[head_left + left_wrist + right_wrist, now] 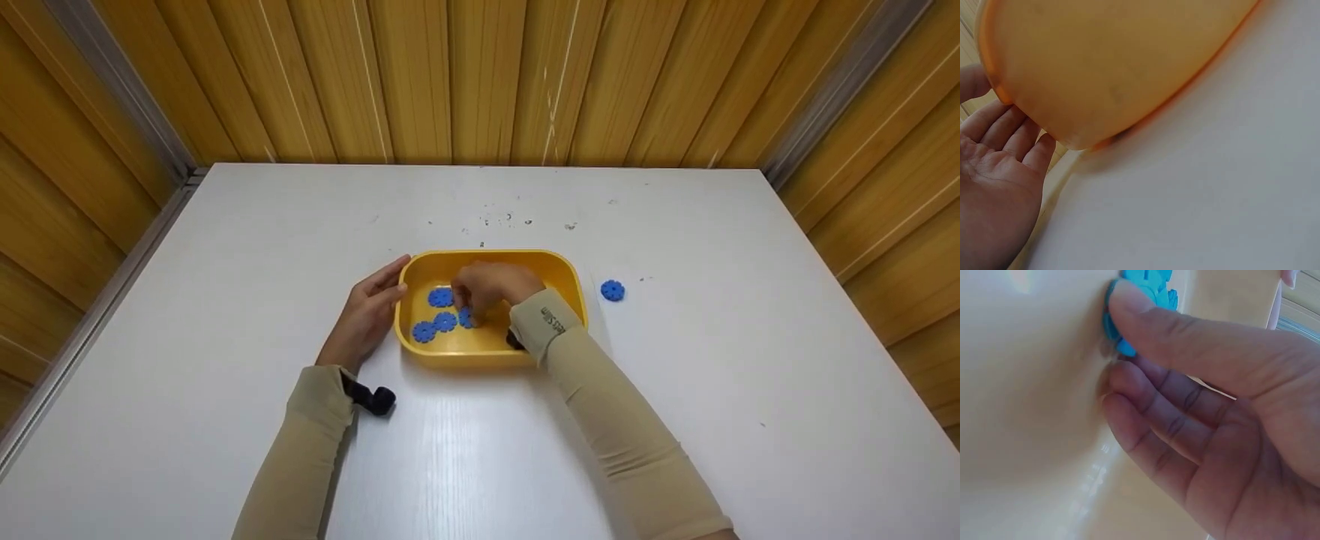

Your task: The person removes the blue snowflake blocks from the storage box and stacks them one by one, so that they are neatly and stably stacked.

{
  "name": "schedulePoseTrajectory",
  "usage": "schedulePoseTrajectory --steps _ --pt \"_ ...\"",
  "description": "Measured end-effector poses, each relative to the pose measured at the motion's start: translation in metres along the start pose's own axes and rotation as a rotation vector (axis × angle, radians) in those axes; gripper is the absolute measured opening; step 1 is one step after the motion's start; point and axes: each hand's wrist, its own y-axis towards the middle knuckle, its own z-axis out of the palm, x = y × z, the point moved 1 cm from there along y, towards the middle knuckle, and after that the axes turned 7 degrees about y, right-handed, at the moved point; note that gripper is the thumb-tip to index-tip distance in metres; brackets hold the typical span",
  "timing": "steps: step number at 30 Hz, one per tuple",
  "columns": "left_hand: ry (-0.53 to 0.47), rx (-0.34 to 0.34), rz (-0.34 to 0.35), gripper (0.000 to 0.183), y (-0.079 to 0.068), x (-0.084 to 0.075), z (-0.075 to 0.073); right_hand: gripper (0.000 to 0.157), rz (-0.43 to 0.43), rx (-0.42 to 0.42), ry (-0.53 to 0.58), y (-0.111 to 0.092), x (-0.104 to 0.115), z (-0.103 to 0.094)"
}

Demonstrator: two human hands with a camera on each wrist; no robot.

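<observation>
A yellow plastic tub (491, 360) stands on the white table. My left hand (365, 319) holds its left end, thumb at the rim and fingers along the outside wall, as the left wrist view (1005, 163) also shows. Inside the tub, my right hand (491, 289) pinches a blue notched disc (466, 319). In the right wrist view my thumb lies on this disc (1151, 281), while the forefinger is mostly hidden. Other blue notched discs lie on the tub floor to the left: one by the rim (424, 331), one beside it (445, 322), and what looks like an overlapping pair (441, 298).
One more blue disc (613, 290) lies on the table (697, 360), right of the tub. Small dark marks (508, 219) dot the tabletop behind the tub. Yellow wood-look panels (484, 82) enclose the back and sides.
</observation>
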Motion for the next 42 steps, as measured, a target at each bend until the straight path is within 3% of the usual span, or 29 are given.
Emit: schedulePoseTrajectory --steps 5,24,33,42 --pt "-0.017 0.003 0.004 0.06 0.0 -0.001 0.001 0.019 -0.019 -0.036 -0.032 -0.003 -0.002 -0.002" --pt "-0.001 -0.005 -0.009 0.058 0.0 -0.003 -0.003 0.013 -0.079 -0.097 0.027 -0.028 -0.008 -0.023" --pt "0.009 0.003 0.002 0.058 -0.002 -0.003 -0.003 0.011 -0.164 -0.182 0.024 -0.055 -0.017 -0.039" --pt "-0.005 -0.001 0.002 0.059 -0.005 -0.004 -0.003 0.011 -0.248 -0.316 0.08 -0.08 -0.041 -0.049"
